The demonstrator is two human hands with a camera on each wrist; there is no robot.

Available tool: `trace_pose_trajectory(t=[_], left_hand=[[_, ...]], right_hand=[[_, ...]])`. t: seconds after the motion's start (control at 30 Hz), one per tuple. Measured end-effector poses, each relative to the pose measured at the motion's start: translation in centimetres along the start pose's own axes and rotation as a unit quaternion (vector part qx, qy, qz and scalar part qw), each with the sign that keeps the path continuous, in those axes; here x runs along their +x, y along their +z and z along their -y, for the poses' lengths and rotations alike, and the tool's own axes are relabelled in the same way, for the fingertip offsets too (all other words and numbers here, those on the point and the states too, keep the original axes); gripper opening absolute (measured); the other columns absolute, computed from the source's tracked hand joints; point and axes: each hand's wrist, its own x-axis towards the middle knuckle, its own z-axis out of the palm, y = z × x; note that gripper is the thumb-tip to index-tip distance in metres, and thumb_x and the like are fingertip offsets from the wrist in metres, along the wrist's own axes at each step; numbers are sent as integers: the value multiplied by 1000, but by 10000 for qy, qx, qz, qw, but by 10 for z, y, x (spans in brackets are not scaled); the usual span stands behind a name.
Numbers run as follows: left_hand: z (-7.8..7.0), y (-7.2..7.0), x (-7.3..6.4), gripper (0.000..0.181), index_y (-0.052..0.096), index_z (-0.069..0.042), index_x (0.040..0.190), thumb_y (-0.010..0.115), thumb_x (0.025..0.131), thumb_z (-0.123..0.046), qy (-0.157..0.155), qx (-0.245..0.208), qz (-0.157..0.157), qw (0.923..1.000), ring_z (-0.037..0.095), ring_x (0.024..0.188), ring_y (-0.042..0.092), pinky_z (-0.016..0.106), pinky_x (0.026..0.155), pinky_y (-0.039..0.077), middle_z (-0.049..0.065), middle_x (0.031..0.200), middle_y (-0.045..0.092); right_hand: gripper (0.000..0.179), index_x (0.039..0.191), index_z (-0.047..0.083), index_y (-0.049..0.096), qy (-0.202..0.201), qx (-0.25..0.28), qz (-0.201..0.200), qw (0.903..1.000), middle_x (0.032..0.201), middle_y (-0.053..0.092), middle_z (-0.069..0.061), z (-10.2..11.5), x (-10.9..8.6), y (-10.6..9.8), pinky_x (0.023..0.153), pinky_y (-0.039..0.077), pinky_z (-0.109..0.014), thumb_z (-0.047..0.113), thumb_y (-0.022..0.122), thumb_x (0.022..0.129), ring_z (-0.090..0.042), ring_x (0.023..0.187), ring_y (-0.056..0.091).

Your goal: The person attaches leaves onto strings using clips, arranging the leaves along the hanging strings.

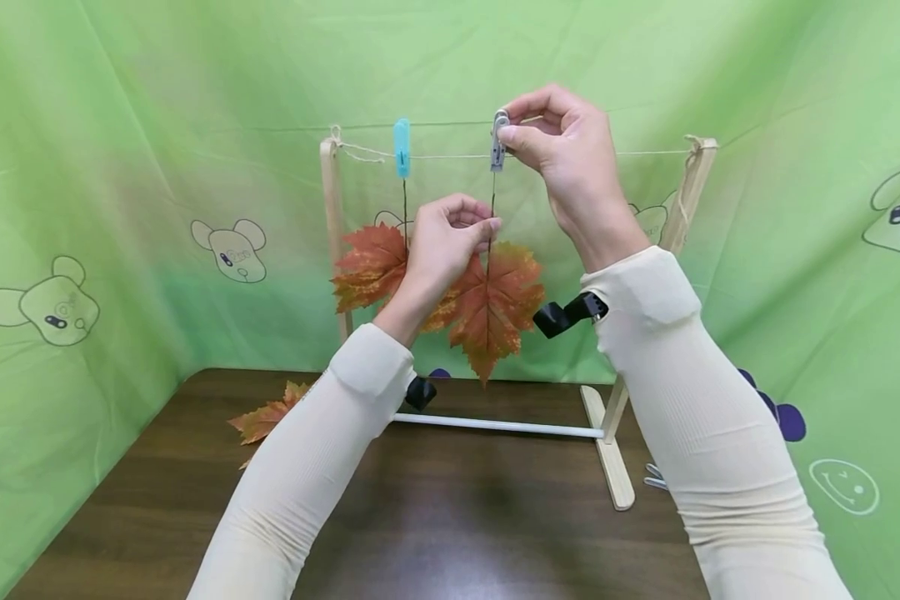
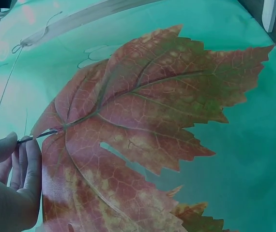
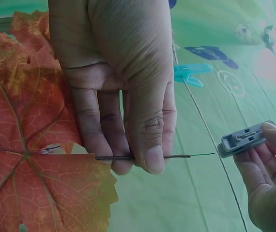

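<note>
My left hand [image 1: 441, 246] pinches the thin dark stem [image 3: 179, 156] of an orange-red maple leaf [image 1: 491, 312] between thumb and fingertips. The leaf hangs below that hand. Above it, my right hand [image 1: 573, 162] pinches a grey clothespin [image 1: 498, 143] at the string [image 1: 450, 157]. The stem's tip reaches the string beside the clothespin's nose; I cannot tell whether the jaws clamp it. To the left, a light-blue clothespin [image 1: 402, 148] on the string has another maple leaf [image 1: 371, 262] hanging by its stem below it, partly hidden behind my left hand.
The string runs between two wooden posts [image 1: 690, 196], joined low down by a white bar [image 1: 495, 426]. More leaves [image 1: 270, 417] lie on the brown table [image 1: 450, 517], partly behind my left sleeve. A pale clothespin [image 1: 654, 477] lies beside the stand's right foot [image 1: 611, 467].
</note>
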Motion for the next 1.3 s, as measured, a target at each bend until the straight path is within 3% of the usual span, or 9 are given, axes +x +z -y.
trace_pose_trajectory(t=[0.37,0.9,1.3], left_hand=[[-4,1,2,5,75,-4,92,80,93,-6,-82,12,-110,9999,13,72,71,26,69,62,4,81,71],[0,2,6,7,76,-1,97,79,93,-6,-71,-46,-266,9996,13,73,71,26,69,62,3,80,71],[-3,4,5,7,76,-1,97,79,93,-6,-38,-29,-327,9995,11,71,69,24,65,59,3,81,70]], right_hand=[[21,84,1,74,15,41,-123,9999,84,70,-7,3,9,5,84,62,-25,-19,70,87,-15,79,70],[21,81,-1,73,448,-10,-288,9986,89,64,-8,7,20,8,80,63,-25,-21,70,87,-17,79,66],[22,79,0,73,675,-138,-197,9974,83,69,-7,5,21,4,77,63,-25,-20,71,87,-17,79,70]])
